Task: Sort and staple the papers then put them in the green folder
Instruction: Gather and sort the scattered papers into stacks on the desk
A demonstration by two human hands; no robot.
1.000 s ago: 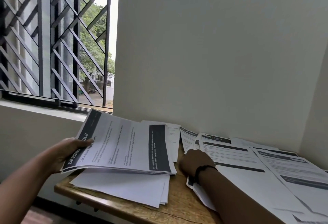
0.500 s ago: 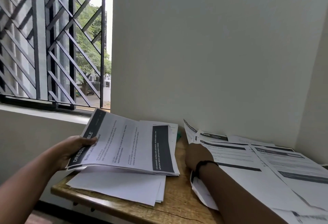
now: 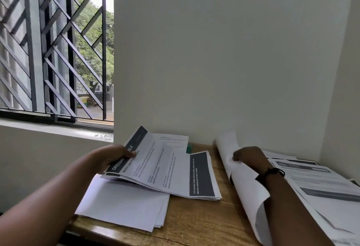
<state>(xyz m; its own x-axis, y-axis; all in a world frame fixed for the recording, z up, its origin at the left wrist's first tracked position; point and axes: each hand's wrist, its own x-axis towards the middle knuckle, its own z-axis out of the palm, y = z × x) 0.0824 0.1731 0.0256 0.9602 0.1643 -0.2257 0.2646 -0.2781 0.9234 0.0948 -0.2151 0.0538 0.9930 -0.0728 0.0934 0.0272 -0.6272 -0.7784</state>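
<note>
Lifted now off the right-hand spread (image 3: 319, 185), a curling sheet (image 3: 247, 183) is pinched by the right hand (image 3: 251, 158) while the left hand (image 3: 115, 158) grips the sorted bundle (image 3: 167, 171), so sorting goes on, stapling not yet begun.

Soft daylight, wide-angle view.
We note light entering through the barred grey metal window (image 3: 56, 51) at left; plain white wall (image 3: 224, 51) evenly lit, shadows faint, edges bowed, slight overall softness.
</note>
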